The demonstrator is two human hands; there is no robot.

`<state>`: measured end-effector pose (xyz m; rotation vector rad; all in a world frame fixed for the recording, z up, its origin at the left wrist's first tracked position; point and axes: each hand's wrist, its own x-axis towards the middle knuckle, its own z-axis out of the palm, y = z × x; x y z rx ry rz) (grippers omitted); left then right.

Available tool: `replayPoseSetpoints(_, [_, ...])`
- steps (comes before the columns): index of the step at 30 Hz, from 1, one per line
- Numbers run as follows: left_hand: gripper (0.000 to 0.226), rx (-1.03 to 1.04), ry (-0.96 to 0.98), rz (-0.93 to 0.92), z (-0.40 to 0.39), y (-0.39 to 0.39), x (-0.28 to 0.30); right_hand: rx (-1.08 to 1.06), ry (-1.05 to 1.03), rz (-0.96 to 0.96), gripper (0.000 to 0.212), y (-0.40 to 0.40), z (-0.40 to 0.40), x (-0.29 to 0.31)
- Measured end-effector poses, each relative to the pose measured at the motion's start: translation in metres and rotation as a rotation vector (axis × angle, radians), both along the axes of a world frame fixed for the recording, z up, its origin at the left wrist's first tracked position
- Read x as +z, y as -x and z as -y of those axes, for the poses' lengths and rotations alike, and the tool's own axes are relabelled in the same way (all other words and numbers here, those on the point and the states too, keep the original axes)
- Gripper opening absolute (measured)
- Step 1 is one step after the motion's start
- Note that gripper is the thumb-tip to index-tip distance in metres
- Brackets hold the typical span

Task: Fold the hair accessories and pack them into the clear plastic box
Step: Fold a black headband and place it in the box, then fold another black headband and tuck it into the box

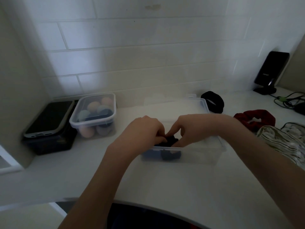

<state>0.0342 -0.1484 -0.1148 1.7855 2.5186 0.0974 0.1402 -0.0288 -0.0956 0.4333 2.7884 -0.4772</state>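
two hands [145, 129], two clear boxes [212, 146], one phone [49, 118]

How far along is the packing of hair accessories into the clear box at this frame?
Early to midway. Done: a blue piece already lies in the clear plastic box. In hand: the left hand and right hand press a dark accessory into it. Left: the black band, red scrunchie and striped fabric pieces remain on the counter.

Both hands [145, 129] [189, 128] pressing a dark, blurred accessory [171, 140] into clear plastic box [198, 154], perhaps a scrunchie
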Motion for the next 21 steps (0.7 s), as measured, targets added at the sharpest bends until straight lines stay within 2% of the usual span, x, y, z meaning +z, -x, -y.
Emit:
replayPoseSetpoints(2, [0.023,-0.007,0.004,0.017,0.000,0.002,-0.002,-0.048,0.063,-0.043,0.034,-0.005,-0.011,0.008])
replayPoseSetpoints(5, [0.021,-0.018,-0.011,0.031,-0.002,0.004,-0.005,-0.186,0.109,-0.256,0.019,-0.014,-0.035,0.022])
replayPoseSetpoints(8, [0.026,-0.049,-0.025,0.051,-0.002,0.004,-0.007,-0.312,0.068,-0.417,0.012,-0.022,-0.061,0.024])
replayPoseSetpoints(11, [0.037,-0.112,-0.027,0.100,0.000,0.004,-0.006,-0.379,-0.018,-0.372,0.015,-0.024,-0.080,0.011])
replayPoseSetpoints(14, [0.042,-0.161,-0.007,0.094,0.002,0.004,-0.005,-0.420,0.035,-0.288,0.014,-0.025,-0.087,0.003])
replayPoseSetpoints(21, [0.034,-0.161,0.060,0.036,0.000,0.001,-0.008,-0.510,0.106,-0.228,0.022,-0.028,-0.096,0.005])
